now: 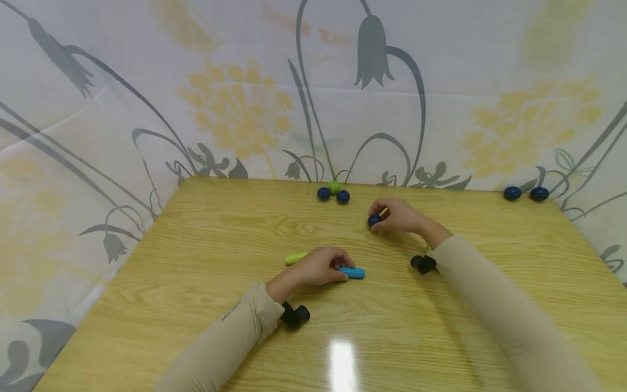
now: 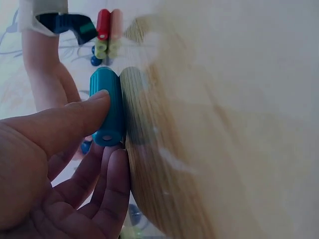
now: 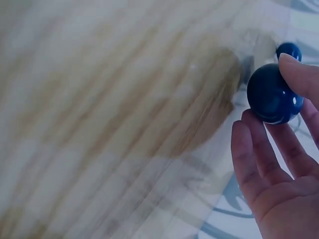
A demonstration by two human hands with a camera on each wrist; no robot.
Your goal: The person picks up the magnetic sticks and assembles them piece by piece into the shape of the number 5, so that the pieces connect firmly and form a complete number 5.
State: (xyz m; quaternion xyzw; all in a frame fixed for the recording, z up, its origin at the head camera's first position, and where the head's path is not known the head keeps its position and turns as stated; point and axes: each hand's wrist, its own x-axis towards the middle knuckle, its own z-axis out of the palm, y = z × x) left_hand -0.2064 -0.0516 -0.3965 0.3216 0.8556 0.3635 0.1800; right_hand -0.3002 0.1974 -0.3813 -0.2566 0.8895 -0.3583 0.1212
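My left hand (image 1: 320,267) pinches a bright blue ribbed cylinder (image 1: 355,273) between thumb and fingers, close over the table. In the left wrist view the blue cylinder (image 2: 106,107) shows a small hole in its near end. A light green stick (image 1: 295,258) lies just behind the left hand, partly hidden by it. Farther back and to the right, my right hand (image 1: 399,216) grips a glossy dark blue ball (image 1: 374,220) at its fingertips. The right wrist view shows this ball (image 3: 273,94) between thumb and fingers, with a second blue ball (image 3: 289,51) beyond it.
At the table's back edge, a green ball (image 1: 334,187) sits with two dark blue balls (image 1: 323,194) in front. Two more blue balls (image 1: 512,193) stand at the back right. A red cylinder (image 2: 103,24) appears in the left wrist view. Patterned cloth (image 1: 313,109) hangs behind the wooden table (image 1: 220,228).
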